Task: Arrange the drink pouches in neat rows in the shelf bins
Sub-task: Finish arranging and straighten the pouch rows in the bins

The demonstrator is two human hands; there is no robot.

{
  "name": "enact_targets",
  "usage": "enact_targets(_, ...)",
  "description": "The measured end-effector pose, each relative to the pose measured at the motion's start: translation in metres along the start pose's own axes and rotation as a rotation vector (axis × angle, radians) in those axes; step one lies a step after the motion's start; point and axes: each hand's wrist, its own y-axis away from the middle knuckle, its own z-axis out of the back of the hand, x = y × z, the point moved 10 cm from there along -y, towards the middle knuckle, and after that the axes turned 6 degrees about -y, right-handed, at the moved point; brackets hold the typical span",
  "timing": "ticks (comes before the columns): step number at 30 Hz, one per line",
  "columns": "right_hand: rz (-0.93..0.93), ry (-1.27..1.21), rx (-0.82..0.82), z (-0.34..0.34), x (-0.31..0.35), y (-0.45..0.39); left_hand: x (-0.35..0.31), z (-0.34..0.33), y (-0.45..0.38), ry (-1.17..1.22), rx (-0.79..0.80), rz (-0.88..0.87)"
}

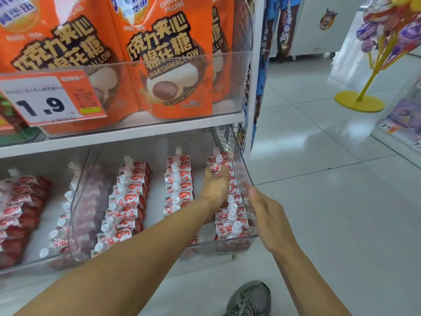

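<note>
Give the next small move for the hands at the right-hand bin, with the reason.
Probably press the left hand down to settle the pouches it reaches over in the right row, while the right hand steadies the clear bin wall; that row's caps look staggered.

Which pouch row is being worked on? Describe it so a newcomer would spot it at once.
Find the white shelf under the orange marshmallow bags. In the clear bin below it, take the rightmost row of pouches, against the bin's right wall. It alone has the left hand on it.
</note>
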Motion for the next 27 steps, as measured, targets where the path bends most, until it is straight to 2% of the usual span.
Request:
enact_targets(4, -0.007, -0.043, 0.031, -0.002, 0.001, -0.001, 0.002, 0.009, -0.014, -0.04, 0.039, 0.021)
enact_targets(6, -0.014, -0.059, 0.041, -0.002, -0.002, -0.002, -0.003, 0.015, -0.031, -0.041, -0.007, 0.021)
enact_targets(10, -0.015, -0.07, 0.043, -0.002, -0.003, -0.002, -0.015, 0.007, -0.045, -0.143, 0.007, -0.014)
enact_targets(14, 0.006, -0.031, 0.028, -0.001, 0.003, -0.003, -0.006, 0.005, -0.048, -0.13, 0.113, -0.002)
enact_targets(16, -0.023, -0.02, 0.074, -0.004, 0.005, -0.002, -0.016, 0.011, -0.043, -0.254, 0.158, -0.047)
enact_targets(18, -0.011, 0.023, 0.084, -0.003, 0.013, 0.002, -0.039, 0.033, -0.022, -0.42, 0.049, -0.229)
enact_targets(19, 0.031, 0.073, 0.017, 0.002, 0.021, 0.003, -0.052, 0.051, -0.001, -0.467, -0.061, -0.368)
enact_targets(21, 0.157, 0.18, -0.258, 0.022, 0.043, 0.012, -0.063, 0.094, 0.046, -0.465, -0.307, -0.589)
enact_targets(22, 0.256, 0.208, -0.392, 0.026, 0.06, 0.02, -0.057, 0.117, 0.061, -0.418, -0.408, -0.605)
enact_targets(24, 0.505, 0.242, -0.483, 0.002, 0.099, 0.035, -0.031, 0.149, 0.06, -0.288, -0.488, -0.485)
enact_targets(26, 0.7, 0.251, -0.408, -0.046, 0.13, 0.041, 0.002, 0.151, 0.037, -0.132, -0.382, -0.262)
enact_targets(27, 0.73, 0.241, -0.356, -0.068, 0.137, 0.034, 0.019, 0.144, 0.025, -0.054, -0.309, -0.145)
